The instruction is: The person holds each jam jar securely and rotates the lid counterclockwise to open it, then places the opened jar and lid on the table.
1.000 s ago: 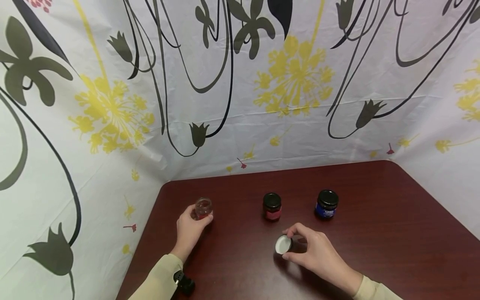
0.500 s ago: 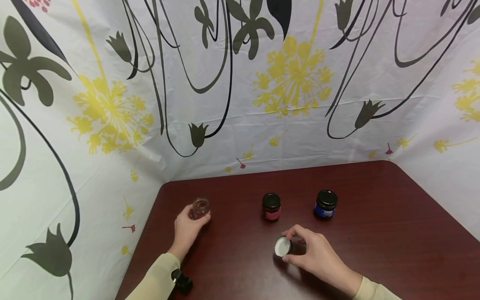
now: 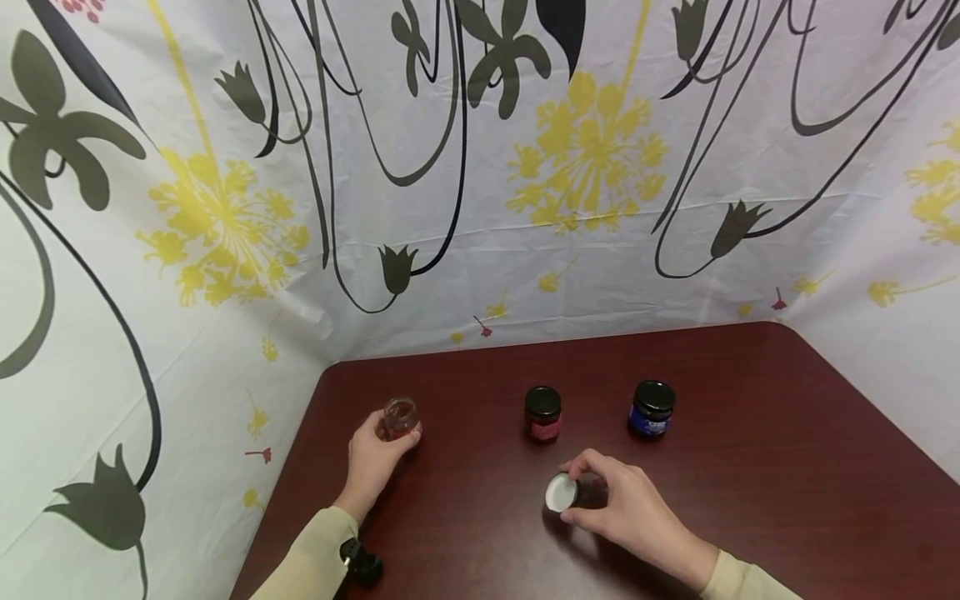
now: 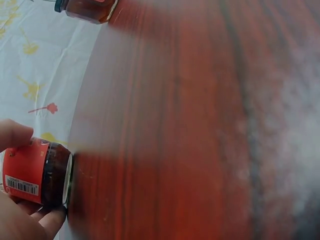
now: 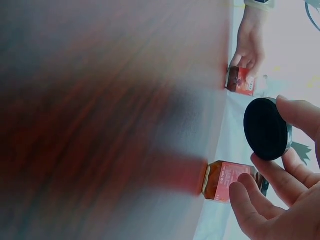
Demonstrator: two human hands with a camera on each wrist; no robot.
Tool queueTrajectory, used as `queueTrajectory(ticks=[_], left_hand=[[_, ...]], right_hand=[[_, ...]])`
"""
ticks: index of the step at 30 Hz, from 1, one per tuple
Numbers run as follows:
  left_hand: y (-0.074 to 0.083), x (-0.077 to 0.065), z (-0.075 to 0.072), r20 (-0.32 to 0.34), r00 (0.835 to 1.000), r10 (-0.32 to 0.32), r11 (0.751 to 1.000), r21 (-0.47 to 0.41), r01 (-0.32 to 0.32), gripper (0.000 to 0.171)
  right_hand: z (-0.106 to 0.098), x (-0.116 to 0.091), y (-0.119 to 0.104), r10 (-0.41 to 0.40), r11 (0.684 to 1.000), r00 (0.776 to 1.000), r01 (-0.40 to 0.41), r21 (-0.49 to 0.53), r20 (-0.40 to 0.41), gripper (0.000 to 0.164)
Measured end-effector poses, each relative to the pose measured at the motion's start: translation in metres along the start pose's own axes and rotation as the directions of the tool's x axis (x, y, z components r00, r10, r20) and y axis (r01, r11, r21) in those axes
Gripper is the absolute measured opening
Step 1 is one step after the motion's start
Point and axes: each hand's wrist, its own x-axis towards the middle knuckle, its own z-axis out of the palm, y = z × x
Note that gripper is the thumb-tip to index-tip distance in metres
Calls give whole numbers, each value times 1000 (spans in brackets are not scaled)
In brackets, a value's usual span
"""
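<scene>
At the table's left side, my left hand grips a lidless glass jar with dark contents low in it. The left wrist view shows that jar's red label with a barcode, fingers and thumb around it, its base on the table. Nearer the front, my right hand pinches a black lid by its edge between thumb and fingers. In the head view the lid's white inner side faces left, tilted, above the tabletop.
A black-lidded jar with a red label stands behind the right hand, mid-table. Farther right is a black-lidded jar with a blue label. A patterned sheet hangs along the back and sides of the dark red table.
The right hand has shifted very slightly left with the lid. The left hand and its jar stay almost in place, and the other jars have not moved.
</scene>
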Motion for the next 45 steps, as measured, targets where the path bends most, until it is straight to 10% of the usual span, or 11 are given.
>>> queueTrajectory(ticks=[45], left_hand=[[-5, 0, -9, 86, 996, 37, 997, 61, -42, 53]], right_hand=[[20, 43, -21, -109, 992, 994, 109, -62, 3, 45]])
